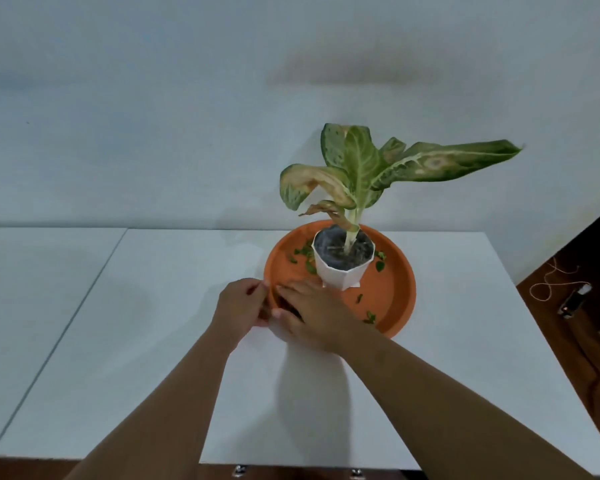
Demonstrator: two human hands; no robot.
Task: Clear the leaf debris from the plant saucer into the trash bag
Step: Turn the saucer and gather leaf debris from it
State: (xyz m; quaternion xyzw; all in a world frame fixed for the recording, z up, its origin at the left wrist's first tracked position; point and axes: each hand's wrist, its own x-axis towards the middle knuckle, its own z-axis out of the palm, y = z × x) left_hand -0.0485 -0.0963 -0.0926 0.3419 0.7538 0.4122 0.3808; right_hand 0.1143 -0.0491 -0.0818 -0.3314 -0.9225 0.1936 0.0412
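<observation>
An orange plant saucer (392,292) sits on the white table, with a white faceted pot (340,275) and a plant with yellowing leaves (361,168) standing in it. Small green leaf bits (303,252) lie around the pot, and more leaf bits (369,317) lie near the front rim. My left hand (241,304) is curled on the saucer's left rim, fingers above and thumb below. My right hand (314,315) lies palm down inside the saucer's near-left part, fingers stretched leftward; whatever is under it is hidden. No trash bag is in view.
The white table (465,358) ends at the wall behind and drops off on the right to a brown floor, where a loose string (551,282) and a small dark device (574,301) lie. A second white tabletop (42,306) adjoins on the left.
</observation>
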